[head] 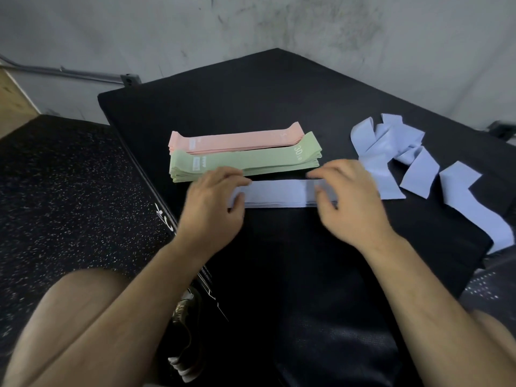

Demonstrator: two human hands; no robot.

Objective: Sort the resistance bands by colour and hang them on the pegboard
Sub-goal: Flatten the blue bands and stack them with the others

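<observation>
A flat stack of lavender bands (276, 193) lies on the black padded platform (251, 90) in front of me. My left hand (213, 203) rests on its left end, thumb at the near edge and fingers over the far edge. My right hand (349, 196) hovers at its right end with fingers loosely bent; the frame is blurred there, so any grip is unclear. Behind it lie a neat green band stack (245, 159) and a pink band stack (237, 141). Loose lavender bands (402, 155) lie tangled at the right. No pegboard is in view.
One loose lavender band (474, 202) trails toward the platform's right edge. A speckled rubber floor (64, 191) lies to the left, a grey wall (279, 23) behind. My knees and a shoe (185, 311) are below the platform's near edge.
</observation>
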